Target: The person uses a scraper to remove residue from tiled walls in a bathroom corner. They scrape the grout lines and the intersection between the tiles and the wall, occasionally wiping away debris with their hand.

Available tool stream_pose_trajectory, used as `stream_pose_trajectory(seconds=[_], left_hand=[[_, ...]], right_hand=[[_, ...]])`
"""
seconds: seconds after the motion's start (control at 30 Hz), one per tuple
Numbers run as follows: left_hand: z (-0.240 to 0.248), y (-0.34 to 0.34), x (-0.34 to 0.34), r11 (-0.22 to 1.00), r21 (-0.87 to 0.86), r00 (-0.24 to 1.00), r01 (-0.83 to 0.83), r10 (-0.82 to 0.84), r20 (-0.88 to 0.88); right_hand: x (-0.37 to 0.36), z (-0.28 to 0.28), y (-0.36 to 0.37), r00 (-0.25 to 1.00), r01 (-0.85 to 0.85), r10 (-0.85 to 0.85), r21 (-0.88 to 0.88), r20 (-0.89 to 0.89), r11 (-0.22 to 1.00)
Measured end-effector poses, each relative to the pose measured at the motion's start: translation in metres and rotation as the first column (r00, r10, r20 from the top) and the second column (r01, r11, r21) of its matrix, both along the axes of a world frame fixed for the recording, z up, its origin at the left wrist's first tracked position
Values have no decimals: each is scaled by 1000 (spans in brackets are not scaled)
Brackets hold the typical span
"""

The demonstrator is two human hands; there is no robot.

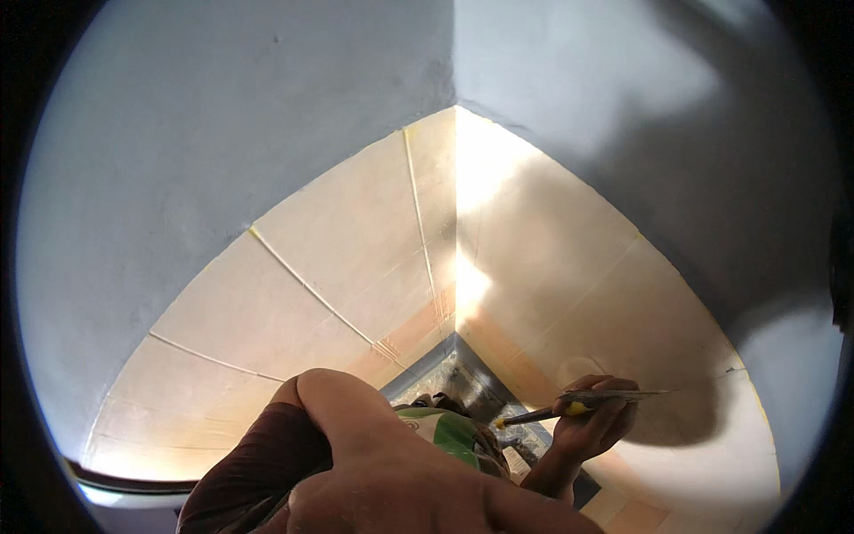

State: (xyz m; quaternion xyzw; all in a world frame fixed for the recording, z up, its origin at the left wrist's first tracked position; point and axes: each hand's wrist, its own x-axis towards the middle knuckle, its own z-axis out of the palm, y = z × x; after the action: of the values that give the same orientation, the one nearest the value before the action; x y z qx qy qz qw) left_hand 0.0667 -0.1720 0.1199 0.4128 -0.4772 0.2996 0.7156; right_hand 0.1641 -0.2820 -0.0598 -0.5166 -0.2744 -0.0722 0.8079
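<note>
- Grey upper walls (213,116) meet at a corner and sit above cream tiled walls (578,267), with a yellowish edge between the two; the lens bends that edge into an arch, and its dark surround cuts off both sides
- The left hand (391,481), as it appears to be, looms so near the camera that its fingers run out of the lower edge; whether it is released, clenched or grasping anything I cannot tell
- A dark brown sleeve (258,467) lies behind it, partly covered
- Raised white joint lines (307,285) run down the left tiles, probably placed to cover the seams
- A green and white patterned garment (454,436) and the near hand hide much of the floor (454,378)
- The right hand (592,423) grasps a slim handled tool (534,416) around its middle, in front of the right tiles, a grip that likely balances it and leaves both ends free
- Its thin end (654,392) looks edge-on, so blade or bristles, and any contact with the wall, cannot be made out
</note>
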Motion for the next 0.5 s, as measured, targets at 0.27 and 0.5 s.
stream_pose_trajectory(seconds=[0.27, 0.5], left_hand=[[-2, -11, 1, 996, 19, 992, -87, 85, 90], [-18, 26, -5, 940, 48, 940, -338, 335, 59]], right_hand=[[-9, 5, 4, 999, 32, -34, -46, -31, 998], [-6, -11, 9, 994, 111, -114, -202, 0, 973]])
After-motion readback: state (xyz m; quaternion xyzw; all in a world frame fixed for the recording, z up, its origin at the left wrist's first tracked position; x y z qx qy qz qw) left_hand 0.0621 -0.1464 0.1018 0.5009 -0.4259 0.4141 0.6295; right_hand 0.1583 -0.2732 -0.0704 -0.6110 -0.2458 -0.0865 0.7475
